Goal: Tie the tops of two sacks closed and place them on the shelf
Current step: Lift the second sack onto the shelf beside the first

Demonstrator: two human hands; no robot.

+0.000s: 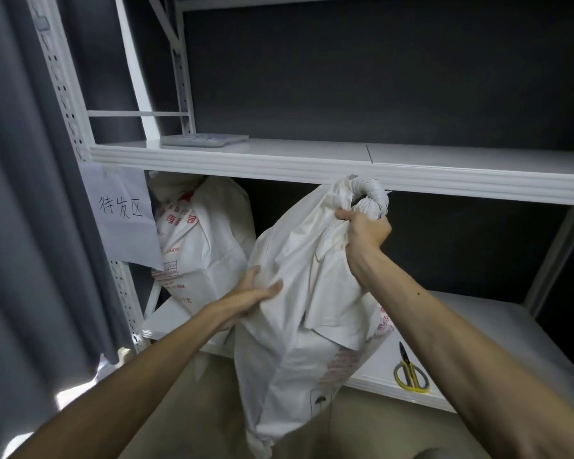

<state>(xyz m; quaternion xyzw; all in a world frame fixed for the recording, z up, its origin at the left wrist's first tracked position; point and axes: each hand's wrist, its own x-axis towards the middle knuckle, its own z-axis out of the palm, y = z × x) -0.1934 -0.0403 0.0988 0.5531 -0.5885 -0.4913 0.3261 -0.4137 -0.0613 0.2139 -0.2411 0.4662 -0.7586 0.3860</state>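
From the head view, the right hand [367, 233] is clenched round the neck of a sack [305, 293], just under its knot [371, 197], likely because the tied top makes the firmest handle for lifting. The left hand [246, 298] lies with fairly straight fingers against the sack's side, apparently to steady the bulk and steer it. The sack hangs at the front edge of the lower shelf [478, 326], its bottom sagging below that edge, so it is not yet set down.

A second sack [199, 233] already stands at the far left of the lower shelf. Scissors [410, 372] lie on the shelf near its front edge, just right of the hanging sack, and could end up under it. The upper board [312, 160] sits above the lower shelf and the knot nearly meets its lip, so headroom looks tight. A paper sign [120, 213] hangs on the left post above the shelf.
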